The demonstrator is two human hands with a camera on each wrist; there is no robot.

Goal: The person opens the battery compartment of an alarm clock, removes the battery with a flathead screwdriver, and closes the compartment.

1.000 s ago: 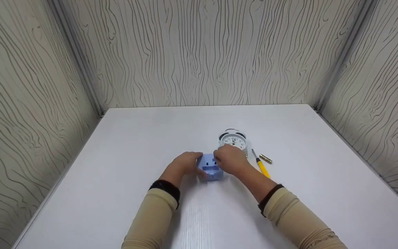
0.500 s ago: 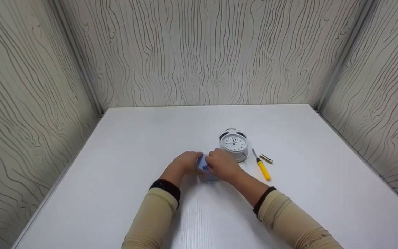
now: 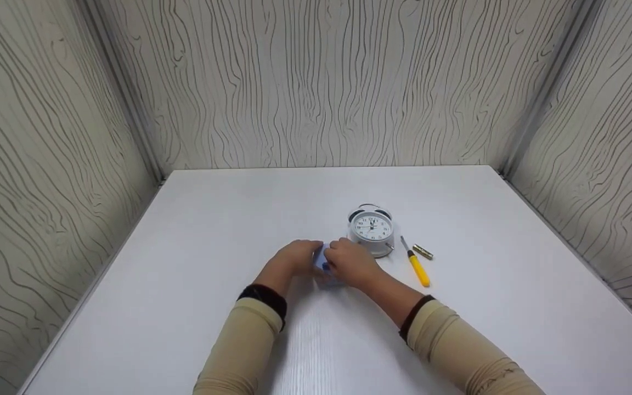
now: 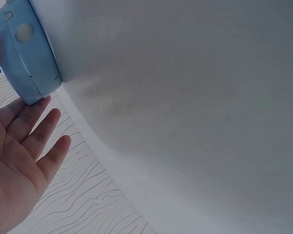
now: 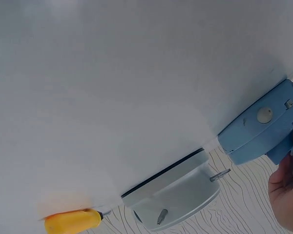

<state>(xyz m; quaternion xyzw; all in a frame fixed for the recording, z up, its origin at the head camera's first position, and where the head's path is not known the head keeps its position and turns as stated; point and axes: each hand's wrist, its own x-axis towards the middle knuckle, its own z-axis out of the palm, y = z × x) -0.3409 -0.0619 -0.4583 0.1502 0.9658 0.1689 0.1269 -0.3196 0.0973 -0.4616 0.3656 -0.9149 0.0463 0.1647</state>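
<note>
Both our hands met on the boxy pale-blue plastic clock case point(image 3: 324, 267). Our left hand point(image 3: 293, 259) lay flat-fingered against it; our right hand point(image 3: 351, 262) pinched it, beside the round white twin-bell alarm clock point(image 3: 371, 227).

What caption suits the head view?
Both hands hold a blue plastic part beside a white alarm clock.

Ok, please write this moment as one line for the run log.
left hand: fingers straight, touching blue clock | right hand: holding blue clock | white alarm clock, screwdriver, battery: untouched on table
</note>
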